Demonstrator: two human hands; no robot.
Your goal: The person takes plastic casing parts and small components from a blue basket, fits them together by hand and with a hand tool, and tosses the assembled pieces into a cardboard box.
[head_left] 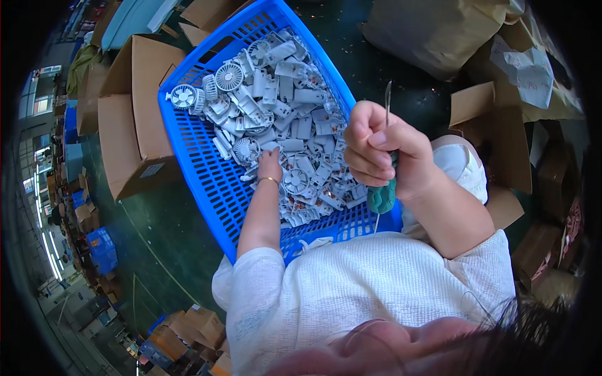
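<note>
the left hand reaches into the blue crate and rests on the pile of white fan parts, near the crate's middle; its fingers dip into the pile, so i cannot tell if they are apart or together; the right hand is closed tight on a screwdriver with a green handle, tip pointing up, over the crate's right edge; brown boxes stand by the crate's left side.
</note>
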